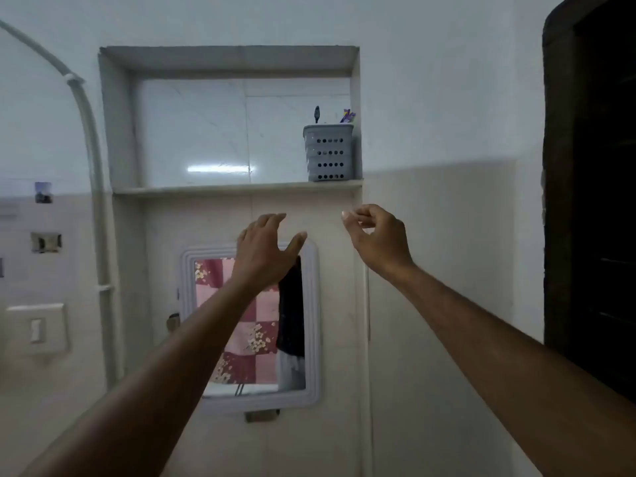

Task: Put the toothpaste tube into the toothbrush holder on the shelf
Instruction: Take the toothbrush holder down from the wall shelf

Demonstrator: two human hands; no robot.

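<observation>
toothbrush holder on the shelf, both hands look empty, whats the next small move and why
Probably just lower both hands. The toothbrush holder stands upright at the shelf's right end with something purple, likely the tube, already poking out. The left hand and right hand hang below it, holding nothing.

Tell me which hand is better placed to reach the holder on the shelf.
Right hand: it hangs almost directly below the grey perforated plastic toothbrush holder at the shelf's right end. The left hand sits further left, over the white-framed mirror.
</observation>
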